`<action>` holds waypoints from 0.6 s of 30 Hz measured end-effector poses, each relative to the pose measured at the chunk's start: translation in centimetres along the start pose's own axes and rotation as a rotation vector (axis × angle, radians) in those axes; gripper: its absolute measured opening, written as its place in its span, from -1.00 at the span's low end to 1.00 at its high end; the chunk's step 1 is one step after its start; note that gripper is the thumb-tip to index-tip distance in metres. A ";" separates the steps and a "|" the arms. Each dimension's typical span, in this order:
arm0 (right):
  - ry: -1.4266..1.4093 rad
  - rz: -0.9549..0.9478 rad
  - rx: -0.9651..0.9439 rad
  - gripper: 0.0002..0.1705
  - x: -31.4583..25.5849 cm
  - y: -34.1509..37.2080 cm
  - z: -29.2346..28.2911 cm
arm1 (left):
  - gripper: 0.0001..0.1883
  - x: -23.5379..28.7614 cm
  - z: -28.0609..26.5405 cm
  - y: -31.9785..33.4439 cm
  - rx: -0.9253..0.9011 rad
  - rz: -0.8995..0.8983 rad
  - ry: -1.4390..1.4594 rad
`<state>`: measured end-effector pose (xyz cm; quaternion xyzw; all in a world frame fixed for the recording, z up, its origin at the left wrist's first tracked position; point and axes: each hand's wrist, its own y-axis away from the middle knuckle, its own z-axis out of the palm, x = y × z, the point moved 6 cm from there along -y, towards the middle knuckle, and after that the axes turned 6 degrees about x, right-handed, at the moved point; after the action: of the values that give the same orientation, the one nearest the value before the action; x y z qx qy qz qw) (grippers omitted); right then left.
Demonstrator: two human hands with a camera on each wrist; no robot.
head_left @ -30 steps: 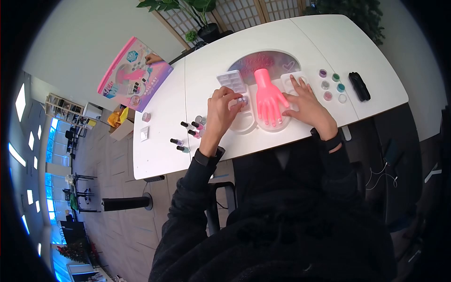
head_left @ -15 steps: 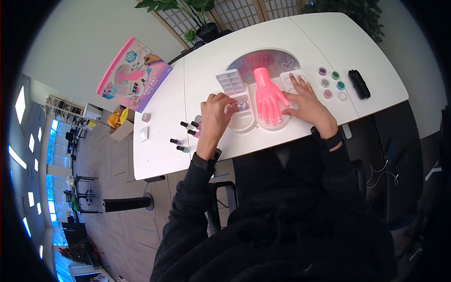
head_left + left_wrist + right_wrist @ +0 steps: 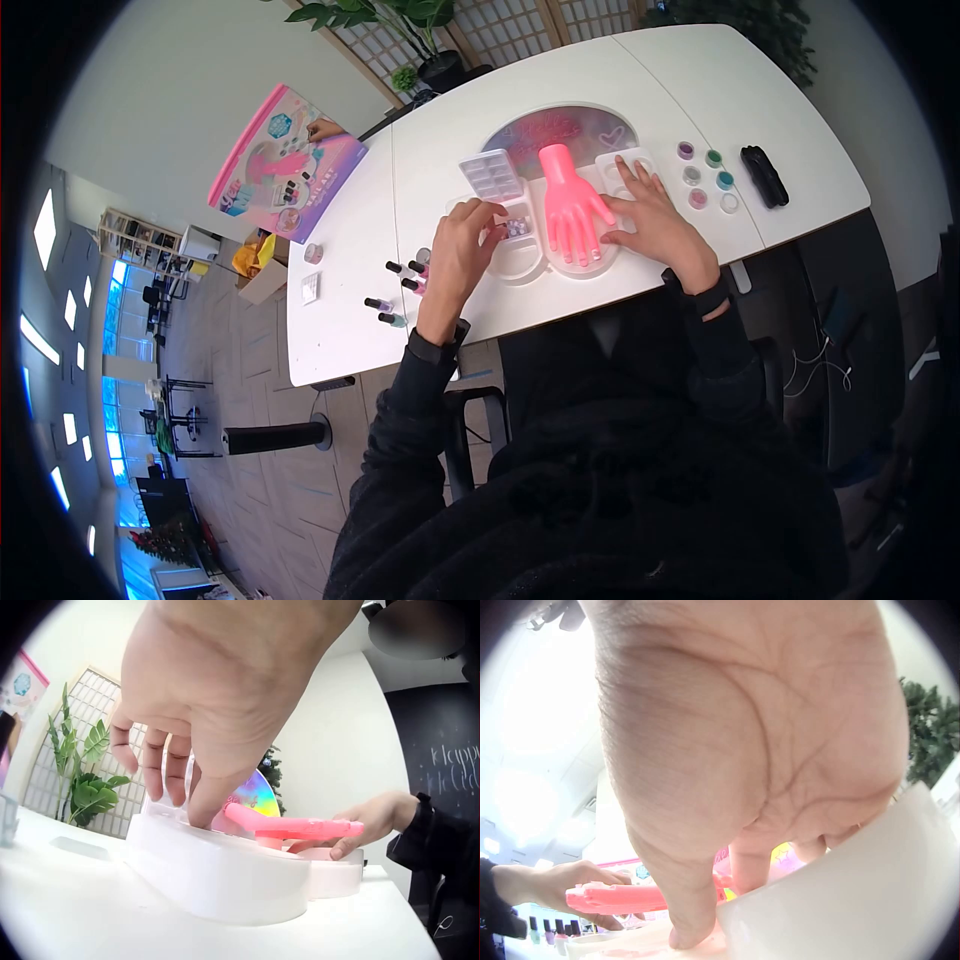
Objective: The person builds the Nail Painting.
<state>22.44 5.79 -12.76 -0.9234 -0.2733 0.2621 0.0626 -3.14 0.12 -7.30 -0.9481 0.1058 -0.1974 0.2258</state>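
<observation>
My left hand (image 3: 461,252) is nearer the little shiny bits (image 3: 517,227), which sit in the white tray (image 3: 516,263), just right of its fingertips. I can't tell if that grip pinches one. My right hand (image 3: 662,228) is spread out, past the pink toy hand (image 3: 569,203), whose fingers point at my body.

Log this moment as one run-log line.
left hand: fingers at small pieces, grip unclear | right hand: spread on white tray | pink model hand: between both hands
</observation>
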 end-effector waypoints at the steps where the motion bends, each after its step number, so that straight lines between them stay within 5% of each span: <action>1: -0.008 0.000 0.001 -0.31 -0.1 0.0 0.0 | -0.86 0.1 0.3 0.1 -0.048 0.006 0.083; 11: -0.012 0.003 0.002 -0.32 -0.2 0.0 -0.2 | -0.84 1.2 1.1 1.0 -0.095 0.201 0.075; 18: -0.019 0.005 0.004 -0.32 0.0 0.1 0.0 | -0.78 -1.1 -2.4 0.7 0.008 0.012 0.131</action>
<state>22.47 5.71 -12.77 -0.9214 -0.2710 0.2717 0.0610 -5.27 -1.13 -6.04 -0.9315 0.1254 -0.2582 0.2236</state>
